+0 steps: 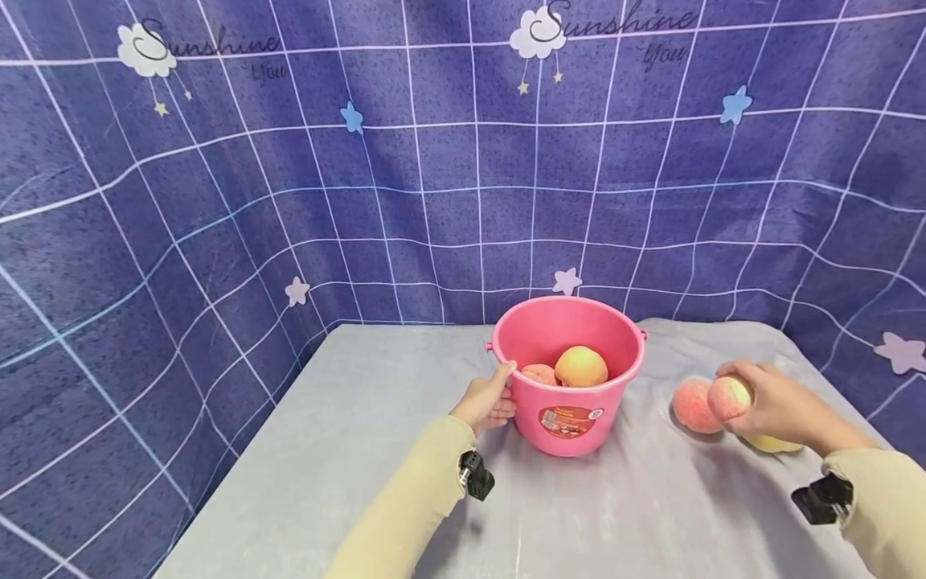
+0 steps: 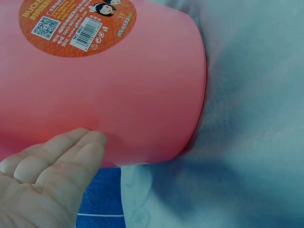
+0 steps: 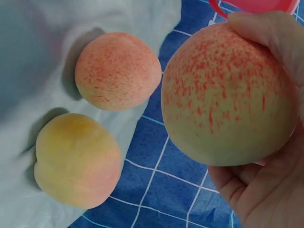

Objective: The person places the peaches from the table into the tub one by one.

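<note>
A pink bucket (image 1: 571, 422) stands upright on the grey-covered table, an orange label on its front. My left hand (image 1: 489, 400) holds it at the left side, the thumb at the rim and the fingers (image 2: 71, 156) along the outer wall. Inside lie a yellowish peach (image 1: 581, 367) and a pinkish one, partly hidden by the rim. To the right of the bucket, my right hand (image 1: 777, 406) grips a red-speckled peach (image 3: 228, 99) above the table. Beneath it rest a pink peach (image 3: 118, 71) and a yellow peach (image 3: 78, 161), the latter mostly covered by the hand in the head view.
A grey cloth (image 1: 347, 450) covers the table. Behind it and at both sides hangs a blue curtain (image 1: 448, 161) with a white grid, stars and clouds. Black wrist cameras (image 1: 475, 476) sit on both sleeves.
</note>
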### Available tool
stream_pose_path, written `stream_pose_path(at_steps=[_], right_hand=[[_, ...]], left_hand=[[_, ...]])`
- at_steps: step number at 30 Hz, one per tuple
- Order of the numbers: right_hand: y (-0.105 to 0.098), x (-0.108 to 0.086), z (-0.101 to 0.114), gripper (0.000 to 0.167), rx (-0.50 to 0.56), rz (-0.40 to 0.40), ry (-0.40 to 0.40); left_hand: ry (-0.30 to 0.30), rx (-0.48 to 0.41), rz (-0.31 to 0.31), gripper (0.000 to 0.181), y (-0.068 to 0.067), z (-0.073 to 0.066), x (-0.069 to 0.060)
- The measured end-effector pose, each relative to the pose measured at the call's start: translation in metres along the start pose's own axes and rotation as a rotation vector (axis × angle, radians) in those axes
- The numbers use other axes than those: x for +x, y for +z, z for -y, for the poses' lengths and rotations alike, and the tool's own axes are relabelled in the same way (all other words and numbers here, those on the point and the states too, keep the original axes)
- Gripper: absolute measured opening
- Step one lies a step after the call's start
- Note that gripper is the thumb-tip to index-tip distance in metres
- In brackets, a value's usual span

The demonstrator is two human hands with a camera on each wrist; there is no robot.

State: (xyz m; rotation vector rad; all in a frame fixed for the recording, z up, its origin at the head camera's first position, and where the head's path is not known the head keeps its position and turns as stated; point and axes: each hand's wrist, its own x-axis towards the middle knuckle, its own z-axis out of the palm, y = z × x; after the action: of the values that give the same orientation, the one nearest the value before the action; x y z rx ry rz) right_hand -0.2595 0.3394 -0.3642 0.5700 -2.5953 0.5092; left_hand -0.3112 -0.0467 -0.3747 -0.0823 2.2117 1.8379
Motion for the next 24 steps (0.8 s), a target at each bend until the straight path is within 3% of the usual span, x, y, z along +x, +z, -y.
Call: stream_pose_path(at_steps=[7,17,24], right_hand=[[-0.011,0.011,0.005,0.066,0.049,-0.032,0.016],[-0.019,0.023,0.015,0.068,0.143,-0.055,0.039],[-0.024,0.031,0.02,0.067,0.093,-0.1,0.012]], left_hand=[[0.01,0.007,0.014,0.081,-0.004,0.002,0.007],[-0.002,0.007,0.0,0.075,-0.001,-0.001,-0.002],[0.008,0.004,0.014,0.079,-0.003,0.002,0.004]])
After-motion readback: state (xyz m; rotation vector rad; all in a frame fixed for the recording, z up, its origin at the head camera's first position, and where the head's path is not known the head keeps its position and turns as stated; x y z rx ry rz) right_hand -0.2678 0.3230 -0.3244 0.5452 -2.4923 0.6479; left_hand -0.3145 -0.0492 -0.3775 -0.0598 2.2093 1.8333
